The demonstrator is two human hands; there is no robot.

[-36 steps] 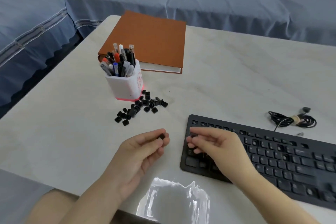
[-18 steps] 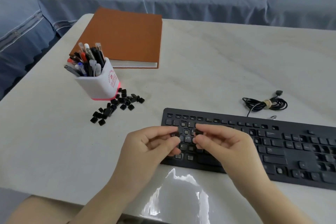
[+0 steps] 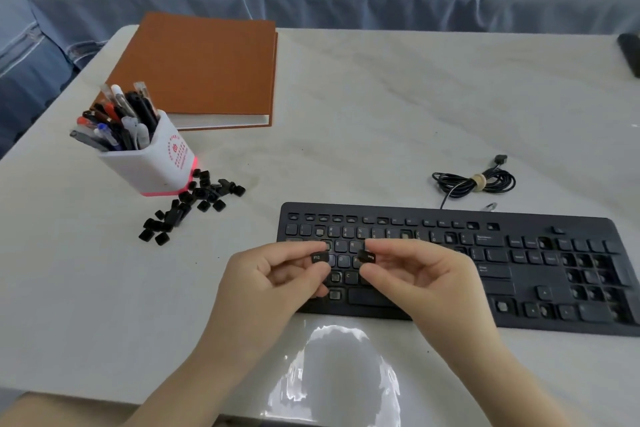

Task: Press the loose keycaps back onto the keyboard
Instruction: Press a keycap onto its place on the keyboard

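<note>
Fig.: my L hand [image 3: 273, 284] pinches a keycap [image 3: 319, 257], R hand [image 3: 422, 281] a second keycap [image 3: 366, 256], legends up, prob. so I can match slots. Both hover over the keyboard [image 3: 485, 260] at the table [image 3: 381, 114] front edge. Spare caps [image 3: 194, 204] lie toward the left edge.

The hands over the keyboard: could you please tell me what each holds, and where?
Left hand pinches one keycap by its edges, between thumb and forefinger; right hand pinches another keycap likewise.
</note>
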